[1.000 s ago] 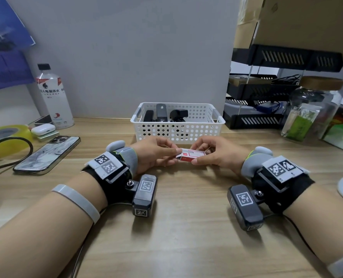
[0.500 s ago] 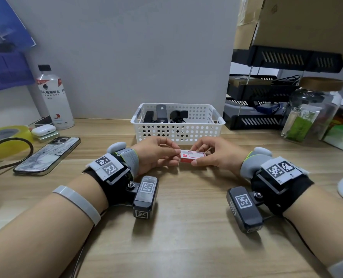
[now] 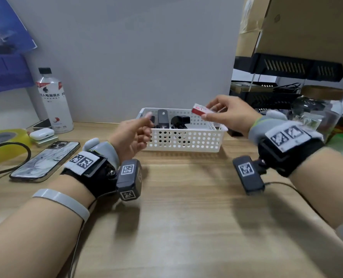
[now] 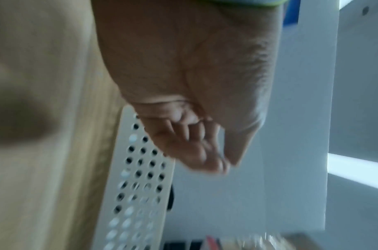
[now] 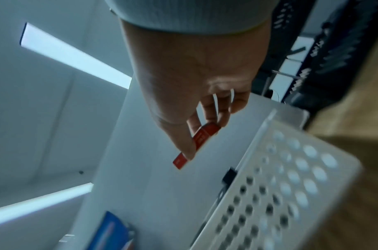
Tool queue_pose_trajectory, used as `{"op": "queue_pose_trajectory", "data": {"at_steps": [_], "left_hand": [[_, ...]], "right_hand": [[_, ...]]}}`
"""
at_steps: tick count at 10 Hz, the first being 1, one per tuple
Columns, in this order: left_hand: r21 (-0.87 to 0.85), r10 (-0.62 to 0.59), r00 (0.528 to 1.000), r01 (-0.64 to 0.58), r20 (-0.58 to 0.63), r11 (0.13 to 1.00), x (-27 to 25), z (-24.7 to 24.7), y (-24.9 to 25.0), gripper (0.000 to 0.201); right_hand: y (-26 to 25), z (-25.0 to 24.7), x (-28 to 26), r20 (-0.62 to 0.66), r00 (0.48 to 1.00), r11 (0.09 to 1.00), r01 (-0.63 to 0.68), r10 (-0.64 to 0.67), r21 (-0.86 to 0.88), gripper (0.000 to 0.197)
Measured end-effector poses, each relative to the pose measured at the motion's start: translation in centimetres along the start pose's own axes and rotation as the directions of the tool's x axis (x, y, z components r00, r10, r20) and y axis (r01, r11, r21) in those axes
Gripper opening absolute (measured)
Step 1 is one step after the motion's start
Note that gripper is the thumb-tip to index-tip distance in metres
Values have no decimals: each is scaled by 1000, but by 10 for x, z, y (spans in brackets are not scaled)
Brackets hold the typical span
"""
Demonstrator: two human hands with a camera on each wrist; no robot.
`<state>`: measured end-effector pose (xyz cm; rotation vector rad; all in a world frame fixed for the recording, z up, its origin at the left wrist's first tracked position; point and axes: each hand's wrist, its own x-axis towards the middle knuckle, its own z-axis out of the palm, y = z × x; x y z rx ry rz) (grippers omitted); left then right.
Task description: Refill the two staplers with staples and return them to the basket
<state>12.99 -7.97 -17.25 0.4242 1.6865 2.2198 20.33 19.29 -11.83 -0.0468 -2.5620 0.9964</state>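
A white perforated basket (image 3: 186, 141) stands at the back of the wooden desk with two black staplers (image 3: 163, 118) (image 3: 180, 121) inside; a third dark item at its left end is half hidden by my fingers. My right hand (image 3: 206, 111) pinches a small red and white staple box (image 3: 199, 109) between thumb and fingers above the basket's right half. The right wrist view shows the same box (image 5: 202, 140) over the basket rim (image 5: 290, 177). My left hand (image 3: 144, 125) hovers at the basket's left front corner, fingers (image 4: 196, 148) loosely curled and holding nothing.
A phone (image 3: 46, 159), an earbuds case (image 3: 42, 133), a yellow tape roll (image 3: 4, 141) and a bottle (image 3: 54, 105) sit to the left. Black stacked trays (image 3: 276, 97) and a glass jar (image 3: 316, 111) stand to the right of the basket.
My left hand let go of the staple box. Both hands rose from the desk; the right carried the box up and right, over the basket, and the left moved toward the basket's left end.
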Motion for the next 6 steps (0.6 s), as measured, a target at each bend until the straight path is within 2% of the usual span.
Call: {"op": "queue_pose_trajectory", "data": {"at_steps": [1,2,3,5,6], "left_hand": [[-171,39,970,-82,-241,982,19,-29,1,24],[-142,-20,940,-30,-340,989,31,-51,-14,23],[-149,-51,939,-1,-341,989,42,-60,-26,26],[-96,38,954,-70,-299,993,52,-57,-38,19],[-97,96,959,-126,-266,987,48,-52,-41,17]], "right_hand": [[-2,-7,46,92,990,945,-68,102,-321,30],[5,4,89,188,955,819,-86,230,-567,31],[5,16,115,244,915,734,-77,320,-674,35],[28,35,131,192,946,742,-70,262,-667,46],[29,41,136,177,947,725,-78,269,-684,44]]}}
